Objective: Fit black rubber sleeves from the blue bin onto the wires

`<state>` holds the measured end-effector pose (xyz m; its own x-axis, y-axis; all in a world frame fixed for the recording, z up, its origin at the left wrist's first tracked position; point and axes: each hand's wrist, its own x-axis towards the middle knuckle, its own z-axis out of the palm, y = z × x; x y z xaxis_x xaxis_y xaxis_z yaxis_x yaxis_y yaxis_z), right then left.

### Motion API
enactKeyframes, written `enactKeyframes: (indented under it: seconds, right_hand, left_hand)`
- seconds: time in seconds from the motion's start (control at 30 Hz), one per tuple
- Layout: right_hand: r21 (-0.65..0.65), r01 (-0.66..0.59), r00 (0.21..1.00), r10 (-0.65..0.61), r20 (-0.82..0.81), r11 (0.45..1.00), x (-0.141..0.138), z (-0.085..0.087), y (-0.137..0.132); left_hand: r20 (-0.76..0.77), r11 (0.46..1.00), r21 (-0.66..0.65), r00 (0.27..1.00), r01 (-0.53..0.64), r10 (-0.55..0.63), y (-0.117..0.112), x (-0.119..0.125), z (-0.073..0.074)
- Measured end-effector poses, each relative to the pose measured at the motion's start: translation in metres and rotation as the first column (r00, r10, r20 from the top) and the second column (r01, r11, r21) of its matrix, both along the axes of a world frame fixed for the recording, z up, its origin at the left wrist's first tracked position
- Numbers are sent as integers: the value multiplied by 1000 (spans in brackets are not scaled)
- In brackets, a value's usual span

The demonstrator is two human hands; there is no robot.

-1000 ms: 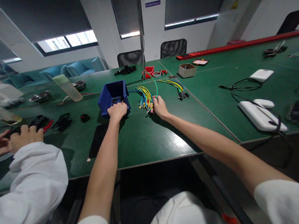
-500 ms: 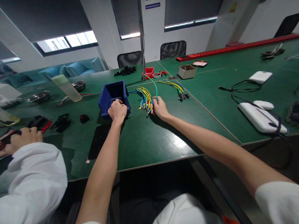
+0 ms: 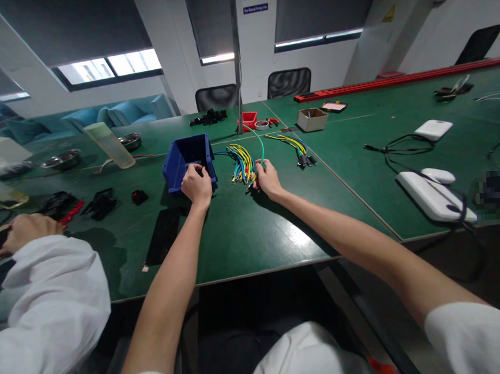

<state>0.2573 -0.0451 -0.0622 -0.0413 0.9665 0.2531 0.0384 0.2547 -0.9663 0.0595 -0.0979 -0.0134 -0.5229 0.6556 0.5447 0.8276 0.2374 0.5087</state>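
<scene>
At the front opening of a blue plastic bin point(image 3: 174, 170), my left hand point(image 3: 196, 186) is closed, fingertips pinched. Something small and dark shows at the fingertips, too little to name, and the bin's contents are mostly hidden. My right hand point(image 3: 268, 178) is closed around the lower end of a green wire point(image 3: 261, 142), which arches up and away to the left. Just left of that hand lies a bundle of yellow, blue and green wires point(image 3: 241, 159) with metal ends. Farther right rests a second group of wires point(image 3: 296, 144) with dark connector ends.
Left of my arm lie a black phone-like slab point(image 3: 163, 236) and black parts point(image 3: 99, 204). A co-worker's hand point(image 3: 34, 229) works at far left. A metal pole point(image 3: 236, 58) rises behind the wires, near a small carton point(image 3: 312, 120). A white device point(image 3: 435, 197) with cable lies right.
My left hand has turned slightly and its fingertips have lifted a little at the bin. My right hand stays on the green wire. The co-worker's hand has shifted left.
</scene>
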Motion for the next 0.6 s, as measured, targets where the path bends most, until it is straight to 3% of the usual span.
enactKeyframes:
  seconds: [0.17, 0.6]
  right_hand:
    - [-48, 20, 999, -22, -46, 999, 2, 1, 3]
    - [1, 78, 996, -78, 53, 997, 6, 7, -2]
  left_hand:
    - [53, 999, 30, 998, -41, 39, -1, -1, 2]
    - [12, 999, -39, 999, -38, 38, 0, -5, 2]
